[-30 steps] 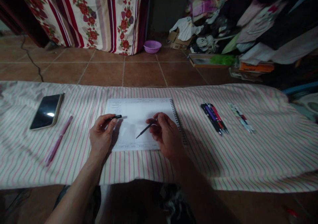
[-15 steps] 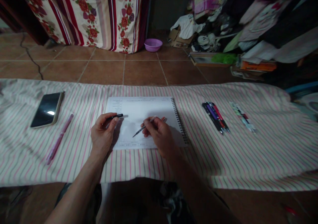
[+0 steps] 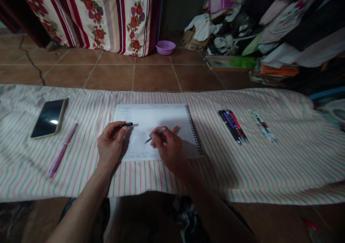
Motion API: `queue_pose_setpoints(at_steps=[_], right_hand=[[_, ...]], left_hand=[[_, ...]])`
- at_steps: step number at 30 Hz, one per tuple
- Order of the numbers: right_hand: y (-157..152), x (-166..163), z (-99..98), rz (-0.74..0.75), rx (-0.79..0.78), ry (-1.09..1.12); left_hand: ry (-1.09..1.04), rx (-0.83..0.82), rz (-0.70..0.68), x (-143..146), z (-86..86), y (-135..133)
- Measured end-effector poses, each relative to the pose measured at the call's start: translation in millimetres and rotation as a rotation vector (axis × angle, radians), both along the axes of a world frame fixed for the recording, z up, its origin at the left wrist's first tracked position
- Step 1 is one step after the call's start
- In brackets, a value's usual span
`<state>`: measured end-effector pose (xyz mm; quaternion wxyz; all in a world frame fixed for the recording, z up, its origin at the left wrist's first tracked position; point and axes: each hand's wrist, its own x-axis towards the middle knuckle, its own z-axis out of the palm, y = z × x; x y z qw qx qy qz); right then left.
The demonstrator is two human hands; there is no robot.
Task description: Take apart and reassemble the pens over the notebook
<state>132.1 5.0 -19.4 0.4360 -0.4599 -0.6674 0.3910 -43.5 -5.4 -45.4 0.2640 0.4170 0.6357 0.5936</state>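
My left hand [image 3: 110, 142] is closed over the left part of the notebook, pinching a short black pen barrel [image 3: 126, 124] that points right. My right hand [image 3: 171, 147] is closed on a thin pen refill [image 3: 148, 140], whose dark tip slants down to the left above the page. An orange-ended piece [image 3: 175, 129] shows behind the right hand's knuckles; whether the hand holds it or it lies on the paper I cannot tell. Beneath both hands lies an open spiral notebook [image 3: 156, 115] with a white page and its coil on the right.
A striped cloth [image 3: 215, 178] covers the low surface. A phone [image 3: 49, 118] and a pink pen [image 3: 63, 150] lie to the left. On the right are several dark and coloured pens [image 3: 233, 126] and some pale pens [image 3: 262, 125]. A purple basin [image 3: 165, 47] stands on the tiled floor.
My right hand has shifted slightly left, and the refill's tip has risen a little and lies flatter. My left hand keeps its pinch on the black barrel almost in place.
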Motion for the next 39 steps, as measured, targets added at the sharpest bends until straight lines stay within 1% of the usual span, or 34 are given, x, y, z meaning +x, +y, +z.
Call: queue_pose_setpoints(at_steps=[3,6,9,12,17,20,24,27,35,39], right_hand=[[-0.7,1.5,-0.9,0.018,0.054,-0.034],[-1.1,3.5,-0.1,0.041,0.075,-0.062],[-1.4,5.3,2.3,0.053,0.052,-0.08],[-1.1,6.2,3.2,0.031,0.013,-0.058],[0.0,6.3,3.2,0.01,0.012,-0.009],[0.8,6.5,5.2,-0.016,-0.037,0.052],[4.0,7.3,6.2,-0.136,-0.105,0.174],[7.5,8.3,5.0,-0.198,-0.142,0.256],[9.1,6.3,7.3,-0.246,-0.164,0.423],[8.2,4.9,10.1,-0.245,-0.198,0.453]], left_hand=[[-0.008,-0.007,-0.001,-0.2,-0.1,-0.5],[0.017,-0.015,0.006,-0.2,0.7,-0.7],[0.03,-0.017,0.007,0.2,2.1,-0.6],[0.03,-0.014,0.008,0.2,2.4,-0.7],[0.047,-0.015,0.011,0.2,2.2,-1.1],[0.056,-0.017,0.008,1.2,3.9,-1.0],[0.067,-0.004,-0.039,2.2,4.4,-1.1],[0.132,0.022,-0.084,1.8,2.4,-1.7],[0.286,0.039,-0.179,0.2,-3.6,-3.9],[0.332,0.029,-0.194,1.2,-6.0,-4.7]])
